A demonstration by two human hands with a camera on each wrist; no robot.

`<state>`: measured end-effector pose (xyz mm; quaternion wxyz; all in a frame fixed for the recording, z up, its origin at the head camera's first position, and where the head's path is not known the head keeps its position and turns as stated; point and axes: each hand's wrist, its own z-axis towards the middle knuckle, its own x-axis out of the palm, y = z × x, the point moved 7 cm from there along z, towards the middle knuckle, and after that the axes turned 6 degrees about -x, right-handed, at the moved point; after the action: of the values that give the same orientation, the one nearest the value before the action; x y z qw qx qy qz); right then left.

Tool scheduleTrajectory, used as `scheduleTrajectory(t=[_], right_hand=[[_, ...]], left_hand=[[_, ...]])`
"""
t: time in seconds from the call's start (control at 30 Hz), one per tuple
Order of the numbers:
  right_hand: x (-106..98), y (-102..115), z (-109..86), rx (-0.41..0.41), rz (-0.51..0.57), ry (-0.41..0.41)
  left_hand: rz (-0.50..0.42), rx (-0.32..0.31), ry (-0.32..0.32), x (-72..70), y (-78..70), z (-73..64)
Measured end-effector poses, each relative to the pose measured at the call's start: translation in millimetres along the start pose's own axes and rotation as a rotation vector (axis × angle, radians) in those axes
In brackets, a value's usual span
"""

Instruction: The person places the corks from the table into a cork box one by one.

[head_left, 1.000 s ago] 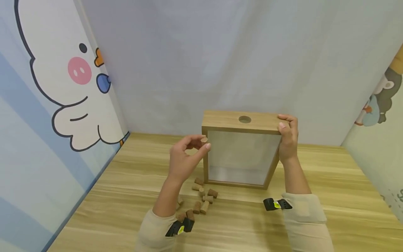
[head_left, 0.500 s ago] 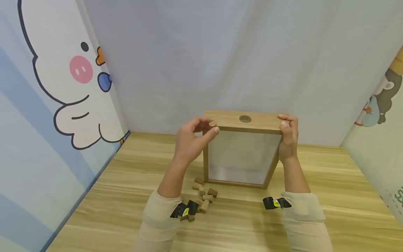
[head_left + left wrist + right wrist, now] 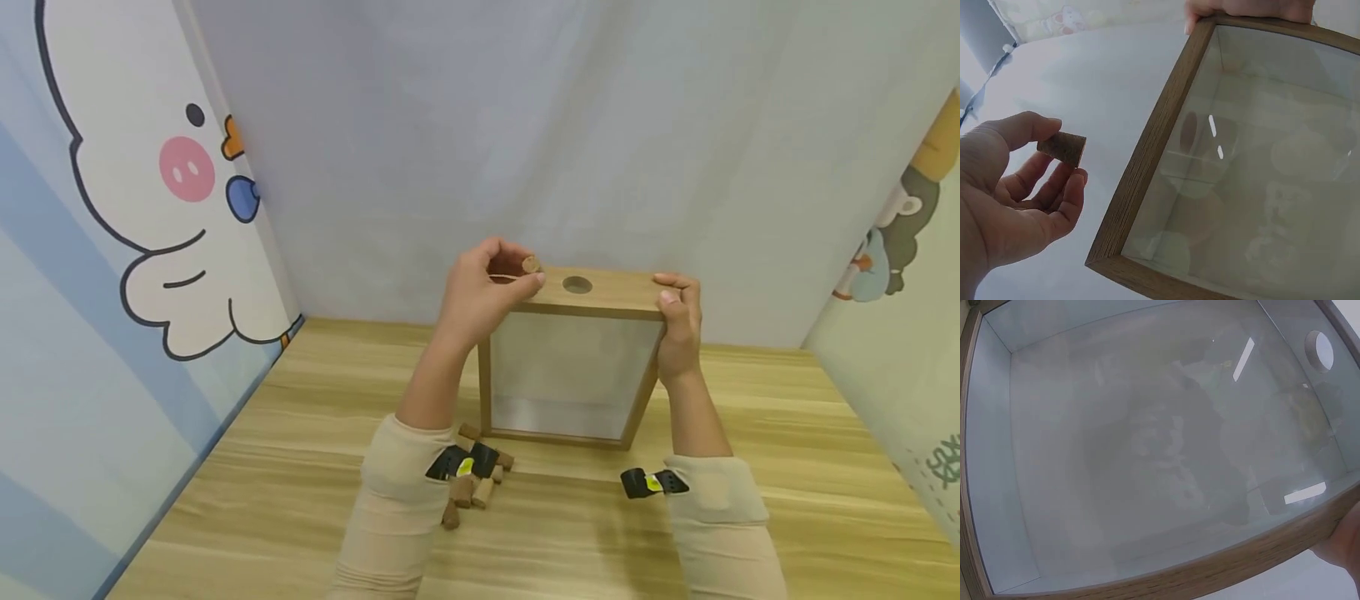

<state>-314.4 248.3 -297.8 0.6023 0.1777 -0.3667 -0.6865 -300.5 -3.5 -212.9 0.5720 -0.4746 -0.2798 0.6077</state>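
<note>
Between thumb and fingers my left hand (image 3: 483, 292) pinches a cork (image 3: 532, 264), just above the left part of a wooden box frame's top. In the left wrist view the tapered brown cork (image 3: 1063, 147) sits apart from the frame's edge. The box frame (image 3: 615, 293) stands upright, with a clear front pane (image 3: 577, 375) and a round hole (image 3: 577, 285) in its top. My right hand (image 3: 681, 325) grips its upper right corner, thumb in front. In the right wrist view the inside of the frame (image 3: 1147, 437) shows through the pane, with the hole (image 3: 1320, 351) at upper right.
Several loose corks (image 3: 463, 490) lie on the wooden table (image 3: 337, 392) near the frame's lower left corner, partly hidden by the left wrist's strap camera (image 3: 468, 461). A pale curtain (image 3: 465, 150) hangs behind, and a cartoon-printed panel (image 3: 150, 275) stands at left.
My left hand has risen and moved right with the cork, from beside the frame's left edge to above its top. The right hand keeps its grip on the corner.
</note>
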Motion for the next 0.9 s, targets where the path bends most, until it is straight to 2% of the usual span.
scheduleTrajectory(t=[0.13, 0.33, 0.5, 0.63, 0.8, 0.9], right_hand=[[-0.9, -0.7, 0.2, 0.004, 0.002, -0.002], [-1.4, -1.0, 0.3, -0.002, 0.015, -0.007], [0.0, -2.2, 1.0, 0.002, 0.027, 0.002], [-1.1, -2.0, 1.3, 0.003, 0.024, -0.003], [-0.6, -1.6, 1.2, 0.020, 0.025, 0.006], [-0.7, -1.0, 0.7, 0.023, 0.018, 0.008]], left_hand=[[-0.036, -0.067, 0.036, 3.1, 0.5, 13.5], [0.001, -0.215, 0.086, 11.4, 6.0, 33.4], [0.030, -0.332, 0.135, 23.4, 7.6, 44.0], [0.037, -0.361, 0.188, 35.8, 5.5, 49.2], [0.037, -0.379, 0.182, 42.9, 6.2, 53.1], [0.070, -0.377, 0.180, 44.0, 8.4, 53.3]])
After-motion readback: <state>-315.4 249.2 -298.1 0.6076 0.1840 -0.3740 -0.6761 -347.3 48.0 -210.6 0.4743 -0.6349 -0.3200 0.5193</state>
